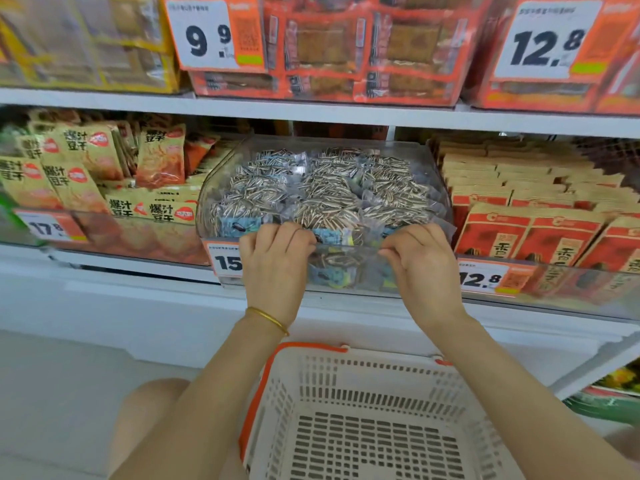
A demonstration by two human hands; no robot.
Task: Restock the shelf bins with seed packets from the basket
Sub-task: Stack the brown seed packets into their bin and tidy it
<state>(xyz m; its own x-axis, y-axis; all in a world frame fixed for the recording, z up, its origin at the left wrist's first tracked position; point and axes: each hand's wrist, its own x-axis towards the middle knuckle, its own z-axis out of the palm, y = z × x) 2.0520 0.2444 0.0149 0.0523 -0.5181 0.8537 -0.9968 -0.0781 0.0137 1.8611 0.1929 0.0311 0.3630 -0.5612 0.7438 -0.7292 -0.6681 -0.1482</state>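
nearest the person, low between the two forearms, sits a cream slotted plastic basket (346, 382) with an orange handle; the part of its floor in view holds no packets. above it the left hand (273, 261), with a thin gold bracelet (268, 318) on the wrist, and the right hand (422, 265) reach up side by side. both have their fingers curled over the front lip of a clear, curved-front plastic bin (225, 174) and grip it, the left beside a white and orange price tag (225, 261). whether the fingertips also catch a packet behind the lip cannot be told.

the small clear packets of striped sunflower seeds (329, 188) lie just beyond the knuckles, heaped to the rim and filling the bin to its back wall. the bin's long side runs left to right across both hands, which are equally near it, so any push would go straight away from the person, into the shelf. with the basket looking spent and the bin full, this bin's restocking seems close to done.

either side stand tan snack pouches (79, 168) and red and tan flat packets (540, 230); above, orange wrapped packs (346, 46).
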